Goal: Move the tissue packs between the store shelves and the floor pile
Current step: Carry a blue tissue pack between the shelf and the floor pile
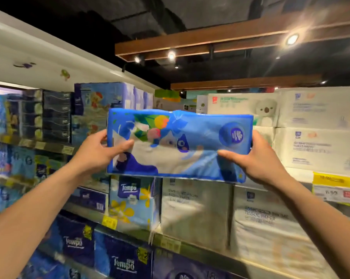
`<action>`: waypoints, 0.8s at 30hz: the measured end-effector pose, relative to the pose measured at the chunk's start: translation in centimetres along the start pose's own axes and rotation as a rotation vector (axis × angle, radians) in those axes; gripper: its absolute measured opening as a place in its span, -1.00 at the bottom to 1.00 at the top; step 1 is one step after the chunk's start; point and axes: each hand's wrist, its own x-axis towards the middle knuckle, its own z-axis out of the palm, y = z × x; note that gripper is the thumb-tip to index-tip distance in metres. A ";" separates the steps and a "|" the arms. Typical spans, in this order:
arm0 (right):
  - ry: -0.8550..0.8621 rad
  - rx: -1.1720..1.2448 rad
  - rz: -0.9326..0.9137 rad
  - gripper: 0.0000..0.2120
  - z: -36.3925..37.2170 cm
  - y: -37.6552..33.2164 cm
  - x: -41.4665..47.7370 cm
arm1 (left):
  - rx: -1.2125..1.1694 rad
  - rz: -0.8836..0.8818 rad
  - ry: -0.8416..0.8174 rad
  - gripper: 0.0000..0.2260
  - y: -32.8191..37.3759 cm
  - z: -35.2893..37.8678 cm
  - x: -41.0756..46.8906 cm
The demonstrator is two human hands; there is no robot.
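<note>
Gripping a blue tissue pack [180, 143] by its two short ends, the left hand [98, 156] and the right hand [258, 160] hold it level in the air, its printed face turned toward the camera. The hands are well apart, one clamped on each end. The left hand's fingers wrap behind the left end while the left thumb [123, 147] lies across the front wrapper. The right hand mirrors it at the right end, with the right thumb [230, 155] pressed onto the front, where the plastic wrinkles. Both forearms reach up from the bottom corners of the view. The pack is raised in front of the store shelving, carried by the hands alone. Its wrapper shows flowers, leaves and a round logo near the right end.

Just below the pack, a light-blue Tempo pack [133, 202] with yellow flowers stands on a shelf. To its right sit two white tissue paper packs [196, 210], side by side. The metal shelf edge [170, 241] under them carries small yellow tags. Beneath that edge are dark-blue Tempo packs [121, 258].

Behind the held pack, to the right, more white packs are stacked, one printed with a koala [265, 109]. A yellow price label [333, 181] hangs at the far right. On the upper left shelf, black tissue boxes [56, 115] are piled in a column. Overhead, a wooden beam [200, 44] carries lit spotlights [292, 39] against a dark ceiling.
</note>
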 end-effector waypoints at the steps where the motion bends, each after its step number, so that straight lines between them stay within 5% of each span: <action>1: 0.036 0.004 -0.012 -0.41 0.2 -0.3 1.2 | 0.007 0.030 0.013 -0.70 0.1 0.3 1.7; 8: 0.232 -0.075 -0.035 -0.34 2.9 -0.7 10.0 | -0.055 0.123 -0.014 -0.72 -0.9 2.8 13.9; 14: 0.323 -0.163 -0.043 -0.32 7.1 0.0 18.0 | -0.139 0.119 0.016 -0.30 -3.9 5.0 24.8; 19: 0.406 -0.177 -0.028 -0.30 11.2 2.2 23.6 | -0.141 0.191 -0.016 -0.69 -6.1 8.1 31.0; 22: 0.423 -0.167 0.016 -0.35 13.5 3.9 25.9 | -0.137 0.206 -0.023 -0.79 -7.9 9.7 34.6; 24: 0.420 -0.171 0.028 -0.36 14.9 4.8 27.5 | -0.120 0.160 -0.049 -0.67 -8.8 10.3 36.4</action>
